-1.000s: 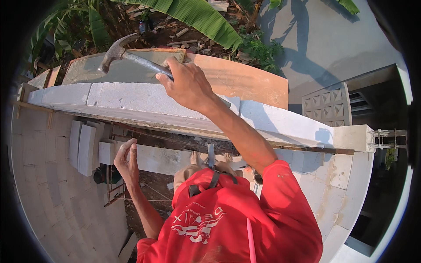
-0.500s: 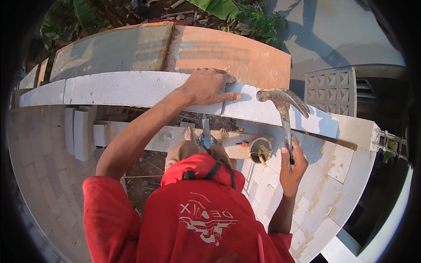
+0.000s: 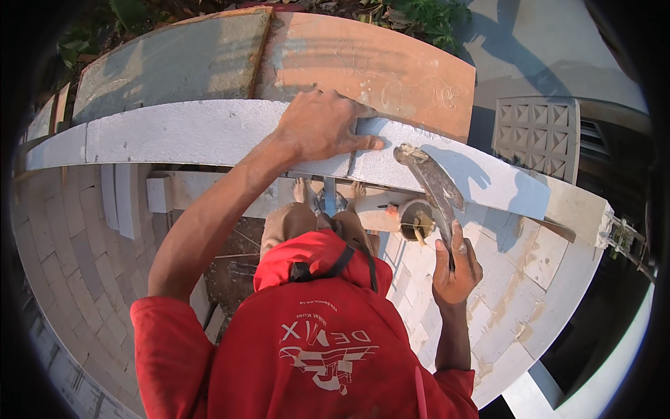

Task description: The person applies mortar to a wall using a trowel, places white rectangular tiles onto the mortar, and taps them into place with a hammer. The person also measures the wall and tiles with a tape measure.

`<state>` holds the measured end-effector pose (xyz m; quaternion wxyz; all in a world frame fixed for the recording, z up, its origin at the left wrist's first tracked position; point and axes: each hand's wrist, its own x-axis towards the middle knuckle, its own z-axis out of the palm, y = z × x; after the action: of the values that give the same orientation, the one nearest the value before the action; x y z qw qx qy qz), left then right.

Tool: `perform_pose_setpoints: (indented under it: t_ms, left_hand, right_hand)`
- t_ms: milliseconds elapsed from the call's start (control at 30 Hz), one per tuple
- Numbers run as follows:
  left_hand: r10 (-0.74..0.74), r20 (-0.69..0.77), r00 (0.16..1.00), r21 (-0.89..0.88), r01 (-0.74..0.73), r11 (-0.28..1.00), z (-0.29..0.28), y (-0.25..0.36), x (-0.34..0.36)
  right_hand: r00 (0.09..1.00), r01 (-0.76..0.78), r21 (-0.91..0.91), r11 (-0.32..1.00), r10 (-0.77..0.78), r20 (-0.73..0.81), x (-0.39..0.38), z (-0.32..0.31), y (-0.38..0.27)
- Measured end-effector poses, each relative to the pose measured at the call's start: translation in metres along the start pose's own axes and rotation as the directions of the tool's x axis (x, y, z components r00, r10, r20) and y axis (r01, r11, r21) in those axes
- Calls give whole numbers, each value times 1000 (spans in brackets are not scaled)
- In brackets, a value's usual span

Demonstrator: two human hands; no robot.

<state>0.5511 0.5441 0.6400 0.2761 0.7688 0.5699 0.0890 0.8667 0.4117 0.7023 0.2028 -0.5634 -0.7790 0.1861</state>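
A row of white lightweight wall blocks runs across in front of me. My left hand grips it from above at a joint, its fingers bent over the far edge and its thumb stretched to the right across the gap. The white block right of that joint lies under the thumb. My right hand is wrapped round the handle of a claw hammer, whose worn, crusted head is over this block. I cannot tell whether head and block touch.
Beyond the row lean a grey-green panel and an orange-tan board. Below, my feet stand on a plank, with a bucket to its right. Loose white blocks stand at left; a patterned vent block is at right.
The hammer has turned and moved slightly left, its head a little lower in view. My left hand keeps its place at the joint while the view has shifted slightly.
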Motion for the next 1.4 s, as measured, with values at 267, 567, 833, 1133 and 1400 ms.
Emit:
perform_pose_setpoints:
  t_ms: [267, 567, 833, 1133, 1400]
  left_hand:
    - [-28, -23, 999, -3, 28, 1000, 1, 3, 0]
    - [-21, -51, 998, -9, 21, 1000, 4, 1, 1]
    - [11, -85, 996, -21, -13, 1000, 6, 0, 0]
    - [19, -100, 995, -19, -21, 1000, 5, 2, 1]
    - [-26, -44, 999, -18, 25, 1000, 3, 2, 1]
  right_hand:
    - [984, 66, -41, 997, -72, -165, 6, 13, 9]
    - [998, 15, -70, 997, -19, -61, 13, 12, 4]
    - [999, -11, -53, 999, 10, -34, 16, 13, -4]
    - [998, -57, -77, 995, 55, -30, 15, 15, -2]
    - [999, -36, -69, 997, 33, -39, 15, 17, -3]
